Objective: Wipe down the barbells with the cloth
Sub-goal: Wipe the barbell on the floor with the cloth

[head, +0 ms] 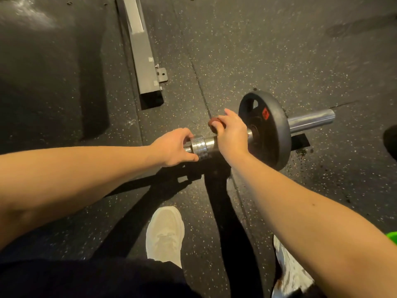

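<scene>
Right grip (232, 134) clenches the soft cloth (214, 124) against the barbell (203, 145); left grip (171, 147) clasps the shaft just beside it. Steel likely heavy, rigid, slick: steady it at the shaft.

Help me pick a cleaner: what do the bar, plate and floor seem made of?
The bar looks polished steel or chrome, by its bright glints; the plate, probably rubber-coated, matte black; the floor, likely rubber matting, black with pale flecks.

Left hand (171, 147) grips chrome barbell (202, 145) at collar. Right hand (232, 134) curled over bar, pinching reddish cloth (213, 122), just beside black weight plate (268, 130). Speckled rubber floor (257, 50); white sneaker (165, 233) below.
</scene>
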Demonstrator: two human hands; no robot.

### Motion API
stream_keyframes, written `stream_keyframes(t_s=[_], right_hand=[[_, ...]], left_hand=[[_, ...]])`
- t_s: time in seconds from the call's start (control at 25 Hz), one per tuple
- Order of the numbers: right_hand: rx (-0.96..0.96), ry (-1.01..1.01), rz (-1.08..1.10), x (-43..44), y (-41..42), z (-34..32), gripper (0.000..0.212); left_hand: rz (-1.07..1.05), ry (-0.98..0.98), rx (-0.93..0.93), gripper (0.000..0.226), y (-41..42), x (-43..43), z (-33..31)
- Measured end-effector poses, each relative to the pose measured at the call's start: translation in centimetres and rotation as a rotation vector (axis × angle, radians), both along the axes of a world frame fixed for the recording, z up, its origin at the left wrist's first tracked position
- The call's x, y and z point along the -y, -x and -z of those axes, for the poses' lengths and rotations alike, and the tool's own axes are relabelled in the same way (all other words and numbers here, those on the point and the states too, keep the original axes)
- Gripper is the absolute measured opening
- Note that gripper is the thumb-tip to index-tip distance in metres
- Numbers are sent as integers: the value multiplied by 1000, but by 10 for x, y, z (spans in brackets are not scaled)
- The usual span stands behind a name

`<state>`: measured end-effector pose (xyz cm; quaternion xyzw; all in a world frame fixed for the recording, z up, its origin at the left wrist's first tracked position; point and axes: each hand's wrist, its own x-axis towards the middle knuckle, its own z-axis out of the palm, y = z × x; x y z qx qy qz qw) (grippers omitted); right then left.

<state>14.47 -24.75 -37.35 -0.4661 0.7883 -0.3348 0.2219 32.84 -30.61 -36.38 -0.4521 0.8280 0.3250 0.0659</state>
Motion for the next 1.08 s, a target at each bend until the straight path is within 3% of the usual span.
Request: stream_keyframes(t_s=[0.08,0.16,0.28,0.48,0.6,0.68,0.76,0.88,1.08], right_hand=[[-18,50,5,-11,-25,5,25],[1,105,22,-51,-48,15,43],[-170,68,-157,-79,-48,18,65],[-293,-105,-91,-2,3,5,25],[-380,-141,-53,-9,6,3,12],[-314,-88,-118,-35,-20,8,22],[-131,-14,-138,-65,-47,10,40],[75,33,-80,-89,-56,10,46],[63,44,-88,-71,-42,-4,41]], left_hand=[[1,32,16,65,-2,0,2],[13,55,18,67,-4,-1,6],[9,42,20,68,-3,-3,6],[39,52,127,81,4,0,-5],[2,43,140,87,-5,1,-14],[-38,71,158,78,-17,0,-22],[-82,106,162,61,-30,-1,-25],[-69,124,192,45,-37,-8,-22],[-35,141,212,37,-43,-24,-18]])
